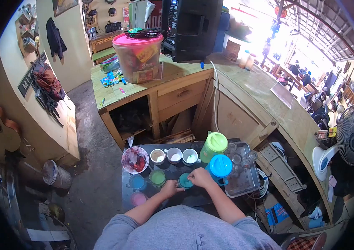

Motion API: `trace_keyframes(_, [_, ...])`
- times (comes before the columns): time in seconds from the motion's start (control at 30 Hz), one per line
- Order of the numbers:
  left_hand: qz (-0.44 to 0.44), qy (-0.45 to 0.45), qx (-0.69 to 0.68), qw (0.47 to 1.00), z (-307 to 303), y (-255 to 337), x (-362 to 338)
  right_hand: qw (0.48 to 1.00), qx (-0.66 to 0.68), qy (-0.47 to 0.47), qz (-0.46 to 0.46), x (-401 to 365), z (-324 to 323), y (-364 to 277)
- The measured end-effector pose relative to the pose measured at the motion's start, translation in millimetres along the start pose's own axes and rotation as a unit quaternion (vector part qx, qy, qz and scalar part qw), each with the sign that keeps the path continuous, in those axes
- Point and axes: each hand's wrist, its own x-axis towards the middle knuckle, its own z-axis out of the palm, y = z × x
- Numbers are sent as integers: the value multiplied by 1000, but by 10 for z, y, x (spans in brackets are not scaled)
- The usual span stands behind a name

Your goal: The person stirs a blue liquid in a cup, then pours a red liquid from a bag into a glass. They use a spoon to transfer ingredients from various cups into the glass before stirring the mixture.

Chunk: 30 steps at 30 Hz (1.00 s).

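A glass of teal liquid (185, 181) stands near the front of the dark table. My left hand (170, 189) reaches to its lower left side, fingers gripping it by the base. Over its rim, my right hand (200, 178) is closed in a pinch; whatever is between those fingers is too small to make out. Left of the teal glass are a glass of green liquid (157, 178), a blue one (136, 182) and a pink one (138, 198). Behind stand three white mugs, including one with white contents (190, 156). A bowl (135, 160) holds something dark red and a plastic bag.
A green-lidded pitcher (216, 143) and a blue-lidded pitcher (220, 166) stand close to my right hand. Beyond them is a clear tray (243, 185) with several glasses. A wooden counter (177, 79) carries a pink-lidded tub (138, 58) and a black speaker (193, 33). A fan (348, 133) is at right.
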Motion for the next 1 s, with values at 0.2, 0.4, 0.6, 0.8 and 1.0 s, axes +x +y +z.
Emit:
trace_keyframes(0.2, [11,7,-25,1000,22,-49,14,998,-13,52,-39,7,23,-3])
trace_keyframes(0.4, [12,4,-15,1000,14,-44,10,991,6,108,-83,13,34,-14])
trace_keyframes(0.6, [11,6,-12,1000,-25,7,-10,988,40,130,-78,13,30,-46])
trace_keyframes(0.8, [9,1,-5,1000,-2,-54,19,991,50,112,-49,-5,20,-96])
trace_keyframes(1.0, [19,8,-12,1000,16,-91,23,992,76,95,-41,-9,58,-91])
